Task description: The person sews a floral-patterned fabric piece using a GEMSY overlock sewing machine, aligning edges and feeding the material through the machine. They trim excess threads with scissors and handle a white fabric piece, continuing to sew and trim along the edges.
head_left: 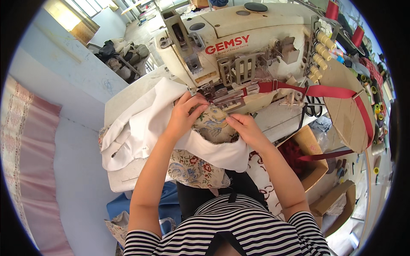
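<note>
A white sewing machine [265,32] stands across the table in front of me. Beside its presser foot, my left hand [186,114] pinches the edge of a piece of floral woven fabric [210,122] with bent fingers. My right hand [247,130] grips the same fabric's edge farther right, thumb against fingers. White fabric [147,112] joined with the floral piece spreads left over the table and hangs below my hands. More floral cloth [196,168] drapes toward my lap. Red tape [290,87] runs into the machine's guide from the right. The needle itself is hidden.
A cardboard box [314,149] with dark red material stands at the right, below the table. Thread cones [332,9] and spools [377,102] are at the far right. A wall [81,170] and pink curtain [36,141] lie left. Blue cloth [128,207] is beside me.
</note>
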`<state>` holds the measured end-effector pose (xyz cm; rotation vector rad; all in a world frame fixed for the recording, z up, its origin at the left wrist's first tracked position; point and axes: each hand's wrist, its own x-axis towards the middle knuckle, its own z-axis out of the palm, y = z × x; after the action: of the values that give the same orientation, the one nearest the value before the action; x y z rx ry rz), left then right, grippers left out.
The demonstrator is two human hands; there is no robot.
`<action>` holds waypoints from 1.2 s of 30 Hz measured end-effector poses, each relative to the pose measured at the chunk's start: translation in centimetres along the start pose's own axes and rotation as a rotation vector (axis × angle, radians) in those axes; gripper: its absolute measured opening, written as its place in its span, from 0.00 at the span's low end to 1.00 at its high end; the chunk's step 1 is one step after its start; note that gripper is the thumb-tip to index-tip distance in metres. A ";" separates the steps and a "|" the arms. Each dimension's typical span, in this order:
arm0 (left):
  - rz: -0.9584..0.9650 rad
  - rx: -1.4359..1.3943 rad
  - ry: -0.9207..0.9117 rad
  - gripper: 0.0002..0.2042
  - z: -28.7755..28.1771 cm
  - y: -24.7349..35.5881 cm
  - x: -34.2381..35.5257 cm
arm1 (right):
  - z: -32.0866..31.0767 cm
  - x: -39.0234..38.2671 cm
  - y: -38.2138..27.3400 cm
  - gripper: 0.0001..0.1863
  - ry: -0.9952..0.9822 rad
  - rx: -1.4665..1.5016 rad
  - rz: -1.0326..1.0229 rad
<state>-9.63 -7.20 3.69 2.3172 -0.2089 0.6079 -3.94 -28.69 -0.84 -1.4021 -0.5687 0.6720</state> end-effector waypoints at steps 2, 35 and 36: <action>0.003 0.009 0.002 0.06 -0.1 -0.2 -0.1 | -0.3 -0.1 -0.2 0.17 -0.017 -0.030 0.004; -0.164 0.313 0.043 0.11 -1.5 8.9 -5.1 | 0.0 -0.5 -1.8 0.14 -0.392 0.149 0.487; -0.130 0.386 0.068 0.13 -1.4 7.2 -4.7 | -0.1 -0.6 -1.5 0.14 -0.385 0.174 0.491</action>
<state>-16.58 -11.57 6.71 2.6477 0.1013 0.7094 -4.14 -29.22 0.70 -1.2601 -0.4493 1.3735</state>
